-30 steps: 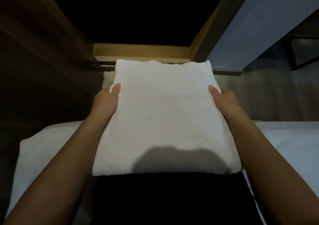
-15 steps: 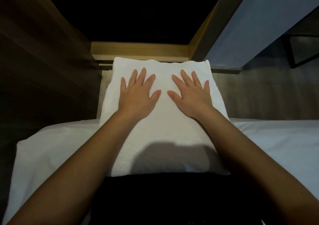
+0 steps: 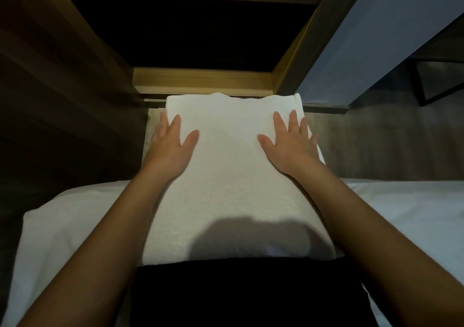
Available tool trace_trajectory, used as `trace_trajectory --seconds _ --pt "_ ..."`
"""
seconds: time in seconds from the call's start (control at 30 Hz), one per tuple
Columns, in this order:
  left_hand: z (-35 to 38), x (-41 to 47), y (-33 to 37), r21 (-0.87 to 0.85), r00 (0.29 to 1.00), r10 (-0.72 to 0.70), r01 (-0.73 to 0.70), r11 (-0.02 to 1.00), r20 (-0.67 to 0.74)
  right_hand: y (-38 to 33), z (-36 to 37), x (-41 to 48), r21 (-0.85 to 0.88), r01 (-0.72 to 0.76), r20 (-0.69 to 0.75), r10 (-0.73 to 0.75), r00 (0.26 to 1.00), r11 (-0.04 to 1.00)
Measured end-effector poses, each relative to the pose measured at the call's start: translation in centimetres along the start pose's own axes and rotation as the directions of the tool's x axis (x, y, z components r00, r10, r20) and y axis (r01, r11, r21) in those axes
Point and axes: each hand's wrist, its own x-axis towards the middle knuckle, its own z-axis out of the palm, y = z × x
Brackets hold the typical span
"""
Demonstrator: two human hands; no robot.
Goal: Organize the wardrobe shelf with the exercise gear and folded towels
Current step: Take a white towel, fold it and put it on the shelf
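A white folded towel (image 3: 231, 176) lies flat in front of me, its far edge near the wardrobe's wooden bottom rail (image 3: 200, 79). My left hand (image 3: 170, 146) rests palm down on the towel's left side, fingers straight and spread over its edge. My right hand (image 3: 291, 146) presses flat on the right side, fingers straight too. The wardrobe compartment (image 3: 188, 30) beyond is dark, and I can make out nothing inside it.
A white bed sheet (image 3: 401, 213) spreads under and to both sides of the towel. A dark wooden wardrobe side panel (image 3: 62, 88) stands at the left. A grey-blue open door (image 3: 376, 38) stands at the right, with a dark framed object (image 3: 439, 75) beyond it.
My hands let go of the towel's sides, laid flat on its middle, then slid apart toward its left and right edges. The towel settled lower and flatter.
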Motion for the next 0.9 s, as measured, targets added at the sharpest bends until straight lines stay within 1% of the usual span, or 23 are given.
trace_trajectory --seconds 0.07,0.1,0.13,0.17,0.27,0.33,0.37,0.4,0.47,0.53,0.57,0.63,0.67,0.73,0.83,0.9 --pt "-0.9 -0.8 -0.7 -0.238 0.995 -0.101 0.093 0.967 -0.024 -1.3 -0.6 0.2 -0.041 0.123 0.001 -0.123 0.992 0.992" --pt "-1.3 -1.3 -1.2 -0.315 0.986 -0.156 0.133 0.940 -0.050 -2.4 -0.8 0.3 -0.051 0.206 0.005 -0.206 0.979 0.977" --pt "-1.6 -1.8 -1.7 -0.340 0.977 -0.199 0.164 0.926 -0.071 -3.7 -0.8 0.4 -0.053 0.286 0.009 -0.286 0.958 0.957" --pt "-1.9 -2.2 -2.2 -0.331 0.972 -0.219 0.180 0.926 -0.085 -5.1 -0.7 0.6 -0.043 0.354 0.008 -0.354 0.935 0.934" --pt "-2.8 -3.1 -3.7 -0.337 0.965 -0.246 0.201 0.920 -0.095 -9.0 0.3 0.9 0.056 0.465 -0.031 -0.464 0.885 0.884" --pt "-3.5 -3.5 -4.1 -0.333 0.960 -0.249 0.195 0.923 -0.127 -10.0 1.3 1.0 0.089 0.490 -0.083 -0.483 0.872 0.867" --pt "-3.8 -3.5 -4.0 -0.323 0.963 -0.239 0.188 0.928 -0.126 -10.1 1.7 1.1 0.097 0.489 -0.106 -0.480 0.871 0.867" --pt "-4.2 -3.4 -3.9 -0.322 0.969 -0.228 0.187 0.928 -0.093 -10.0 1.9 1.1 0.106 0.485 -0.121 -0.473 0.873 0.868" --pt "-4.9 -3.2 -3.3 -0.332 0.973 -0.219 0.229 0.915 0.067 -9.8 2.1 1.2 0.120 0.477 -0.135 -0.462 0.877 0.870" --pt "-5.4 -2.8 -2.6 -0.362 0.939 -0.227 0.313 0.878 0.259 -9.7 2.0 1.3 0.124 0.474 -0.144 -0.457 0.878 0.872" --pt "-5.5 -2.5 -2.4 -0.404 0.917 -0.220 0.349 0.845 0.332 -9.6 2.0 1.3 0.128 0.473 -0.147 -0.455 0.878 0.872" --pt "-5.4 -2.1 -2.1 -0.530 0.894 -0.183 0.395 0.750 0.408 -9.6 2.0 1.2 0.145 0.471 -0.153 -0.451 0.879 0.870" --pt "-5.3 -2.0 -2.2 -0.578 0.892 -0.171 0.407 0.707 0.420 -9.6 2.1 1.2 0.155 0.471 -0.156 -0.449 0.880 0.869" --pt "-5.0 -1.7 -2.8 -0.607 0.887 -0.180 0.426 0.671 0.424 -9.5 2.1 1.2 0.173 0.474 -0.158 -0.451 0.878 0.863" --pt "-4.8 -1.8 -3.6 -0.602 0.883 -0.213 0.445 0.663 0.419 -9.6 2.0 1.1 0.191 0.482 -0.171 -0.455 0.874 0.855" --pt "-4.9 -1.6 -3.5 -0.602 0.893 -0.196 0.421 0.678 0.405 -9.7 2.1 1.1 0.204 0.477 -0.184 -0.446 0.876 0.855"
